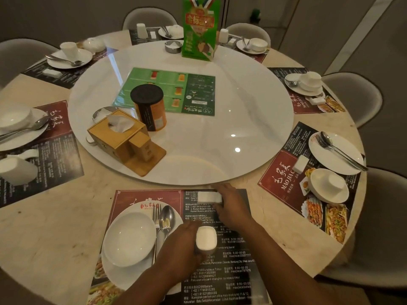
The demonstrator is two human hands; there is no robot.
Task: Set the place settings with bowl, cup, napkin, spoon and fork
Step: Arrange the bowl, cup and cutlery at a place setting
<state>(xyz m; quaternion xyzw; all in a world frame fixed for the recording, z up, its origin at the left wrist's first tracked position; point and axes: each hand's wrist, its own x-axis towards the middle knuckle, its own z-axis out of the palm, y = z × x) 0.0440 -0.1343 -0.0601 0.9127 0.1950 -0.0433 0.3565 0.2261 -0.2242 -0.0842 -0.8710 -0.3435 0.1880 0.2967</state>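
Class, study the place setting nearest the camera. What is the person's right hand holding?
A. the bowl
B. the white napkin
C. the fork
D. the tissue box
B: the right hand pinches the white napkin at the far edge of the placemat, while the left hand holds the cup.

left hand (pixel 178 243) holding cup (pixel 206 238), right hand (pixel 233 208) pinching napkin (pixel 209 197), bowl (pixel 128 238) beside fork (pixel 156 214) and spoon (pixel 167 217)

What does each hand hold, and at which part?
The left hand grips the white cup round its side. The right hand pinches the white napkin at its right end.
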